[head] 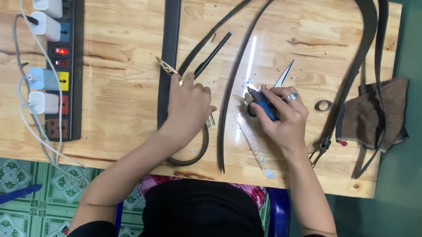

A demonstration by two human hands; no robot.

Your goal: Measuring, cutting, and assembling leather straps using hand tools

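Note:
My left hand [187,105] lies flat on a wide dark leather belt [169,36] that runs up the wooden table [117,114], its fingers pressing the strap down beside a small metal clip [167,67]. My right hand [284,116] is closed around a blue-handled plier-like tool [264,103], whose metal head sits at a thinner dark strap [235,84]. A clear plastic ruler [255,144] lies under that hand. Scissors [284,74] poke out just beyond my fingers.
A black power strip [64,51] with several white chargers and cables sits at the left. A black pen [212,55] lies between the straps. More belts curve along the right side, with a metal ring [323,105] and a brown cloth [373,114] near the table's right edge.

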